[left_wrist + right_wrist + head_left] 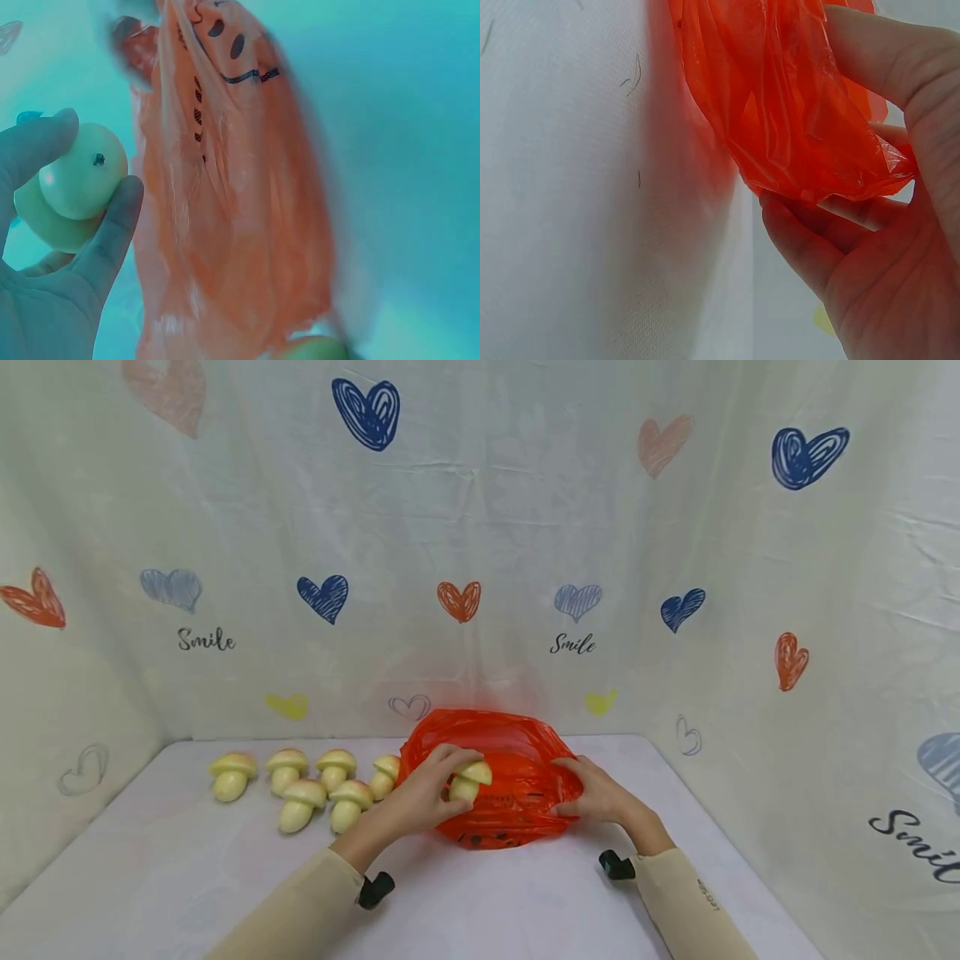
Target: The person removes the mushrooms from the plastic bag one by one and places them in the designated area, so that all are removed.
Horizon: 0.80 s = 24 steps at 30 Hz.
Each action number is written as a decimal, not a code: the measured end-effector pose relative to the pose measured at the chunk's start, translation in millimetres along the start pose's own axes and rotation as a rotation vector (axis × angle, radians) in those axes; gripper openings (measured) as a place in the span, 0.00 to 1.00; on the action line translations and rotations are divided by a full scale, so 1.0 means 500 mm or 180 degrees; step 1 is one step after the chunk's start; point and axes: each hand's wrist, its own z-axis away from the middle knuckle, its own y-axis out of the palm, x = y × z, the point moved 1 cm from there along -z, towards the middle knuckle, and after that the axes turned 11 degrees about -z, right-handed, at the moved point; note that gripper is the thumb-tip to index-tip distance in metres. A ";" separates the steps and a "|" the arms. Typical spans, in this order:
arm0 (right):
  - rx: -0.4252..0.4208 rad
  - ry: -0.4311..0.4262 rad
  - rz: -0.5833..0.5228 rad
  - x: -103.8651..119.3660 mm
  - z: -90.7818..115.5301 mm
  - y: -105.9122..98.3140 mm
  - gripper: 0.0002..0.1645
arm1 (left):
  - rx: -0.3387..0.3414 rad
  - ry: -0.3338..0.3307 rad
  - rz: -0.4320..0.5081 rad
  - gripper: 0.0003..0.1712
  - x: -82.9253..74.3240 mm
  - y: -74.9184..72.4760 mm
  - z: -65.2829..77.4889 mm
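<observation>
A pale yellow mushroom [467, 787], likely a model, is pinched between the thumb and fingers of my left hand [426, 789]. The left wrist view shows its round stem end with a small dark mark. The hand overlaps the left part of a red plastic bag [517, 777] in the head view. At the bag's right side, my right hand [598, 795] grips the thin plastic, thumb on one face and fingers beneath, as the right wrist view shows. The bag stands crumpled with its far edge raised; black print runs along its near side.
Several similar mushrooms [298, 802] sit on the white tabletop [187, 860] left of the bag, the nearest one [386, 772] close to its edge. Behind the table hangs a white curtain [465, 527] printed with hearts, which also runs along both sides.
</observation>
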 end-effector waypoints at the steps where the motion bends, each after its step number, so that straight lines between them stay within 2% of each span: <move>1: 0.0006 0.0003 0.0002 0.001 0.000 0.001 0.48 | -0.0032 -0.0018 0.0005 0.34 0.001 -0.004 0.009; 9: 0.0004 -0.0007 0.0010 0.002 0.002 -0.001 0.48 | -0.0284 -0.0016 -0.0051 0.34 0.018 -0.035 0.077; 15: -0.0004 -0.0013 -0.0030 0.003 0.005 -0.005 0.49 | -0.0437 -0.0127 0.0008 0.36 0.045 -0.065 0.122; 20: -0.0014 -0.0041 -0.0015 0.001 0.003 -0.006 0.49 | -0.0594 -0.0189 -0.0141 0.38 0.066 -0.090 0.161; 24: -0.0009 -0.0029 -0.0022 0.002 0.004 -0.005 0.49 | -0.0719 -0.0198 -0.0372 0.38 0.086 -0.108 0.193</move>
